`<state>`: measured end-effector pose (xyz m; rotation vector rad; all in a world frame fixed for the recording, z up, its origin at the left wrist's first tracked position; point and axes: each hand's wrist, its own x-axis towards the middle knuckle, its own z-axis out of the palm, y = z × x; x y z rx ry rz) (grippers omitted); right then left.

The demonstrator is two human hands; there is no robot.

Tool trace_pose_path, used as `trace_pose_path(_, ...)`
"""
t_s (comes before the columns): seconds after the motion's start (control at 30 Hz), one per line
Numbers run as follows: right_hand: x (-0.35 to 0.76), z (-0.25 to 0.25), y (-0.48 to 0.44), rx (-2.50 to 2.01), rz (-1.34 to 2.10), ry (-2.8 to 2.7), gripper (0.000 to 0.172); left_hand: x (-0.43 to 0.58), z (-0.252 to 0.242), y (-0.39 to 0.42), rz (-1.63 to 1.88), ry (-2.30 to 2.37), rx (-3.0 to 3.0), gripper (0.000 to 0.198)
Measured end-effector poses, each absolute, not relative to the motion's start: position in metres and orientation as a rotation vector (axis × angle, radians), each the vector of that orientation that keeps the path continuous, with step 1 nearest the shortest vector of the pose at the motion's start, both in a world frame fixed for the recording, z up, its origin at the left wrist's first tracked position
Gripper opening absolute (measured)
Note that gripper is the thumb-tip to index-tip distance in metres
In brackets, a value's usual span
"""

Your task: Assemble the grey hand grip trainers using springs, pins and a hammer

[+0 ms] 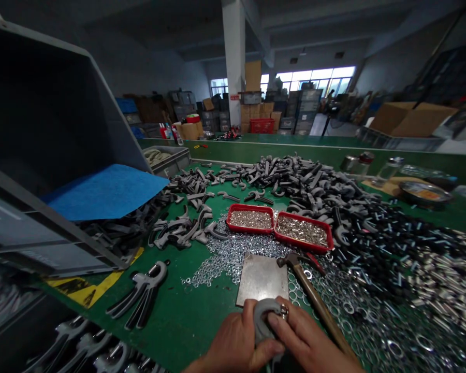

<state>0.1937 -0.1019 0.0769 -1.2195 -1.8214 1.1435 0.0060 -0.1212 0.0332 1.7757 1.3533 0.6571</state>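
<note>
At the bottom centre, my left hand [233,336] is closed around a grey hook-jawed tool part [261,316], its curved jaw pointing up. My right hand [305,336] is closed at the jaw's right side, its fingers pinching a small shiny metal piece [284,311] against it. The lower end of the part is hidden by my hands. Just beyond them lies a square metal plate [263,277]. A hammer [314,298] with a wooden handle rests right of the plate. One two-handled tool [142,290] of the same grey kind lies at the left.
Two red trays [251,229] [303,246] hold small metal pins. Loose nuts [225,259], rings [349,308], metal cylinders [438,285] and a heap of grey parts [306,178] cover the green table. A tipped grey crate [58,243] stands left; jars [388,171] stand back right.
</note>
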Motion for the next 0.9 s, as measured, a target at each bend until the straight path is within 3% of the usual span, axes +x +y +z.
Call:
trace_pose_path(0.2, 0.191, 0.063, -0.109, -1.299, 1.143, -1.89, 0.025, 0.008, 0.053, -0.105, 0.478, 1.315, 1.985, 0.051)
trace_pose_path(0.33, 0.196, 0.039, -0.066, -1.441, 0.87, -2.038, 0.03, 0.009, 0.041, -0.061, 0.336, 1.297, 2.113, 0.054)
trace_pose_path(0.5, 0.252, 0.042, 0.027, -1.585, 0.474, -2.126, 0.025, 0.013, 0.039, 0.0, 0.393, 1.316, 2.463, 0.03)
trace_pose_path(0.63, 0.289, 0.052, 0.083, -1.727, 0.203, -2.155, 0.026, 0.047, 0.066, 0.055, 0.408, 1.199, 2.723, 0.023)
trace_pose_path(0.9, 0.274, 0.034, 0.123, -1.751, 0.071, -2.287, 0.018, 0.131, 0.058, 0.153, 0.392, 1.14, 2.784, 0.015)
